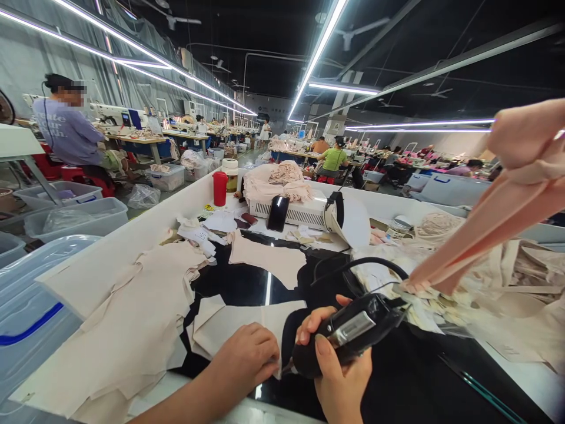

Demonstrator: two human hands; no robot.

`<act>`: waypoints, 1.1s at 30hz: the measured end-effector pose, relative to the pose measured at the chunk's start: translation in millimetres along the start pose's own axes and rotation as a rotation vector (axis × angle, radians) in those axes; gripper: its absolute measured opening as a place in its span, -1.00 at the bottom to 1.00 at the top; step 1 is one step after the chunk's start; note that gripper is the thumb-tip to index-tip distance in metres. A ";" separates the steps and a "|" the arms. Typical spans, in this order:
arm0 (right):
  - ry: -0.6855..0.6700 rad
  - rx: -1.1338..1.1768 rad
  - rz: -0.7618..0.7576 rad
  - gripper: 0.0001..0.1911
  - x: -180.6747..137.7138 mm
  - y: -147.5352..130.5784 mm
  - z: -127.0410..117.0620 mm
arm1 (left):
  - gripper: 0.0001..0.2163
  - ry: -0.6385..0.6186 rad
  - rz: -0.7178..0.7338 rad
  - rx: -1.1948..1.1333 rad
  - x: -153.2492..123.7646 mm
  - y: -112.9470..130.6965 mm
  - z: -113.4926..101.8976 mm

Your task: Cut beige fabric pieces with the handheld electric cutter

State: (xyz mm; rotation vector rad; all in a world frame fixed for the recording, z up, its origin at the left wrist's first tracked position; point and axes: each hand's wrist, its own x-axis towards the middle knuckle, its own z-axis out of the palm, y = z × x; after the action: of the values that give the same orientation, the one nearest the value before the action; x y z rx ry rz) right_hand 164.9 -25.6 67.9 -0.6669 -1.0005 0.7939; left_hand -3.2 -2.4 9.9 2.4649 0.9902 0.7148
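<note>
At the bottom centre of the frame, the right hand [342, 377] has its grip wrapped around a rounded black handheld tool with a metal plate [353, 330], its front end just beside the left hand [252, 350], which rests on a folded pale-beige cloth panel [220, 330]; whether that grip pinches or merely presses, I cannot tell. A slip could injure those fingers. The glossy black worktop [220, 280] might let the panel skid; the thick black cable [379, 259] could snag, jerking the tool.

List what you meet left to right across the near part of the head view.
Pale fabric stack → left hand → black handheld tool → slim teal tool.
</note>
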 end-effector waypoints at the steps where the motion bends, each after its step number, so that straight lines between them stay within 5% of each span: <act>1: 0.013 0.000 0.012 -0.51 -0.5 -0.5 1.2 | -0.73 -0.001 0.000 -0.005 0.1 -0.1 -0.2; 33: 0.037 -0.007 0.048 -0.49 -5.6 -4.4 5.3 | -0.75 -0.021 -0.024 -0.084 -0.3 4.4 -10.2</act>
State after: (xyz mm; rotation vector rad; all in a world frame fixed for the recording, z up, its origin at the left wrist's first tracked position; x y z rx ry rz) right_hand 159.5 -32.0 70.8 -0.7113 -0.9572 0.8171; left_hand -7.1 -3.9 20.2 2.3799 0.9608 0.7073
